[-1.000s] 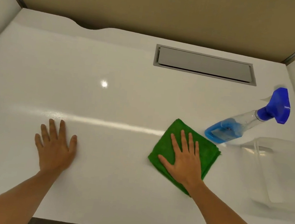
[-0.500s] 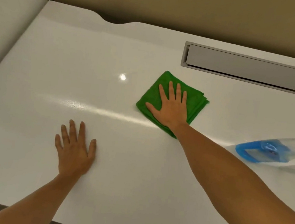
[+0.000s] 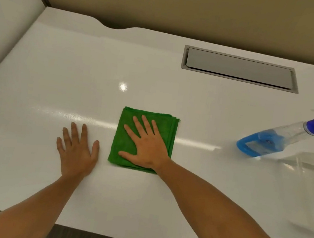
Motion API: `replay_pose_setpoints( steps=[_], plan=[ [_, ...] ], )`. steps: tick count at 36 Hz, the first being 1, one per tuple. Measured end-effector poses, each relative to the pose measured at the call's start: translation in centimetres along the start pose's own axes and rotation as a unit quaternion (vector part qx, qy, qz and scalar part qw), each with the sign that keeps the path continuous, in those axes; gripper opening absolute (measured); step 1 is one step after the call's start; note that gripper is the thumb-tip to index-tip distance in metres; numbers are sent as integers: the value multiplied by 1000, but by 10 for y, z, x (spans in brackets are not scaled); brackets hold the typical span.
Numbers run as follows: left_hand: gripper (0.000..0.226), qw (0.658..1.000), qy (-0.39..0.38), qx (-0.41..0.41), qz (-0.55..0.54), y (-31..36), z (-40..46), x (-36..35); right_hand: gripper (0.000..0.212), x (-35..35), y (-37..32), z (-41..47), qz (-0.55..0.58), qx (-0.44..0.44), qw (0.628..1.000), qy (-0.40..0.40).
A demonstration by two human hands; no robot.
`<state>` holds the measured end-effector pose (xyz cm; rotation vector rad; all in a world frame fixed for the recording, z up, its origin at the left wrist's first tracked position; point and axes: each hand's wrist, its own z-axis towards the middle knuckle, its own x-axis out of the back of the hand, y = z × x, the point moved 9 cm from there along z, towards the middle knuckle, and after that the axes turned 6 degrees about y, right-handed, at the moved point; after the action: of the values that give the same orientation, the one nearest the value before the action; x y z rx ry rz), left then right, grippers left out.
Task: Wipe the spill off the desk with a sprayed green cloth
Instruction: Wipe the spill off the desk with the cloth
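Observation:
A folded green cloth [image 3: 125, 134] lies flat on the white desk [image 3: 60, 63], near the middle. My right hand [image 3: 147, 145] presses on it, palm down and fingers spread, covering its right half. My left hand [image 3: 77, 148] rests flat on the bare desk just left of the cloth, holding nothing and not touching it. A bright streak of reflected light runs across the desk behind both hands. I cannot make out a spill on the glossy surface.
A clear spray bottle [image 3: 280, 138] with blue liquid and a blue trigger head lies on its side at the right. A clear plastic container [image 3: 309, 189] sits in front of it. A grey cable flap [image 3: 239, 68] is set into the desk at the back right. Partition walls enclose the desk.
My right hand has slid the cloth from the far middle of the desk back toward me and to the left, close beside my left hand. The left hand has stayed flat in place.

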<state>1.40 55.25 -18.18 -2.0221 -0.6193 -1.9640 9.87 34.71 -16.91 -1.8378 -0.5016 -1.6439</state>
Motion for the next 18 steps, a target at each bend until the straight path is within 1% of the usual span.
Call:
replay_pose_setpoints(
  steps=[8, 14, 18],
  plan=[
    [80, 1000, -10, 1, 0, 0, -1, 0, 93, -3, -12, -81, 2, 14, 1000, -12],
    [82, 1000, -17, 0, -4, 1, -1, 2, 93, 0, 3, -131, 2, -23, 999, -24],
    [86, 1000, -22, 1, -8, 0, 0, 1, 92, 3, 14, -149, 2, -38, 999, -30]
  ],
)
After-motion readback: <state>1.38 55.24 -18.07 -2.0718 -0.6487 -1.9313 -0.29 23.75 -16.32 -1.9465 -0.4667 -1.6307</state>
